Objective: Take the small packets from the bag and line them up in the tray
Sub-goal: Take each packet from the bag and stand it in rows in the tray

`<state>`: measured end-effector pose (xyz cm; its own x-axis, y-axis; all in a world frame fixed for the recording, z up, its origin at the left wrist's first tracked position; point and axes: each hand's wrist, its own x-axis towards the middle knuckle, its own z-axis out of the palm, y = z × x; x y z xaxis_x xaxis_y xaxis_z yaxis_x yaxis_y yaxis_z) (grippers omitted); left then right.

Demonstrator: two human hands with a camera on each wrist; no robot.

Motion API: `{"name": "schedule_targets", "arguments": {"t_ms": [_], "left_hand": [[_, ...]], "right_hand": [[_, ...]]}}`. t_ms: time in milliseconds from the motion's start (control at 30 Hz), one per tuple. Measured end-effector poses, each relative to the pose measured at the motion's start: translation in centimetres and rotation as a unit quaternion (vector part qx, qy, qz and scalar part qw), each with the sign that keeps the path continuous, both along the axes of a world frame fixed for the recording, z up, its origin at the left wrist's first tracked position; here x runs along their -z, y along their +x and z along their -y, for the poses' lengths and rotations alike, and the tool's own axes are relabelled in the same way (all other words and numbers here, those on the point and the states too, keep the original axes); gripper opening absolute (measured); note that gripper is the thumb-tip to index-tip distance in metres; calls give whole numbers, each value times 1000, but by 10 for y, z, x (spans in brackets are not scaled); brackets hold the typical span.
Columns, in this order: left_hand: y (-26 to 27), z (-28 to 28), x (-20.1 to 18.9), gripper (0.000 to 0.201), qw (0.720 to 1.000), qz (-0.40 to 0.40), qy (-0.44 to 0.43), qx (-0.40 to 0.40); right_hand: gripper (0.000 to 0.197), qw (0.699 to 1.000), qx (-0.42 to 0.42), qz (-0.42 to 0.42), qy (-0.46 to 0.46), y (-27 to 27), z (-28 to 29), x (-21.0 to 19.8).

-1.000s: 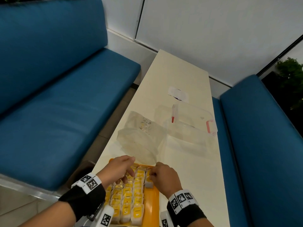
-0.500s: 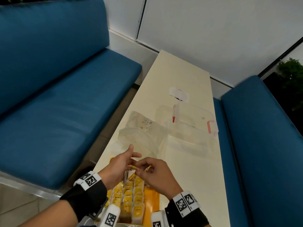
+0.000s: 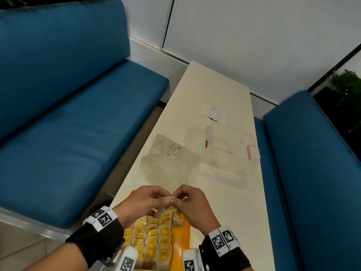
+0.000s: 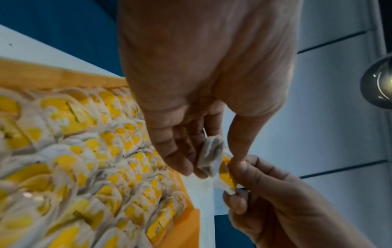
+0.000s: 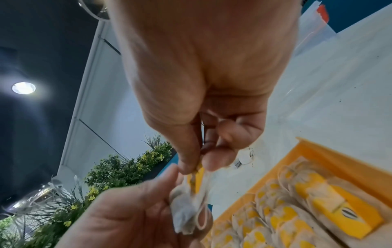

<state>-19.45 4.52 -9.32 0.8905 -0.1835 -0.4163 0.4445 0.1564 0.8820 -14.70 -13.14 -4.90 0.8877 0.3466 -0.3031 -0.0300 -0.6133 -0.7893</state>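
With the orange tray (image 3: 180,234) as the landmark and reading from its left side, the left hand (image 3: 139,205) hangs just above the tray's far end with its fingers curled round the pale pouch of one small packet (image 4: 211,156); the right hand (image 3: 192,204), above the tray's far right corner, pinches that same packet's yellow tag between thumb and forefinger. So both hands are clamped on one packet, which is held in the air over the tray and not yet set down. The risk, as I judge it, lies in that two-handed pull: if the hands draw apart, the thin string or paper tag could tear off, or the soft pouch could split. A careless lowering could also knock the upright packets already standing there and tip a row. Counted: one tray, one packet in hand, four columns of filed packets (image 3: 154,237), though the hands hide part of them, so no total can be told. Beyond the tray lies one crumpled clear bag (image 3: 170,163), and to its right one clear box (image 3: 230,151) with red clips.
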Motion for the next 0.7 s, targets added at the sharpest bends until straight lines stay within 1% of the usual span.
{"name": "schedule_targets", "arguments": {"t_ms": [67, 133, 200, 333, 400, 500, 600, 700], "left_hand": [[0, -1, 3, 11, 999, 23, 34, -10], [1, 0, 3, 4, 998, 32, 44, -39], [2, 2, 4, 4, 996, 40, 55, -58], [3, 3, 1, 6, 994, 59, 76, -52], [4, 0, 1, 8, 990, 67, 106, -58], [6, -10, 6, 11, 978, 79, 165, -97], [3, -27, 14, 11, 951, 91, 267, -128], [-3, -42, 23, 14, 928, 75, 336, -143]], "right_hand": [[13, 1000, 8, -3, 20, 3, 2, -2], [8, 998, 19, -20, 51, 4, 3, -3], [8, 996, 34, -34, 69, 5, 4, -3], [9, 997, 42, -19, 63, 10, 8, -5], [13, 999, 32, 2, 32, 14, 11, -8], [24, 999, 3, 33, -42, 14, 20, -14], [30, 991, -45, 38, -119, 9, 31, -15], [27, 975, -119, 13, -188, 2, 40, -14]]}}
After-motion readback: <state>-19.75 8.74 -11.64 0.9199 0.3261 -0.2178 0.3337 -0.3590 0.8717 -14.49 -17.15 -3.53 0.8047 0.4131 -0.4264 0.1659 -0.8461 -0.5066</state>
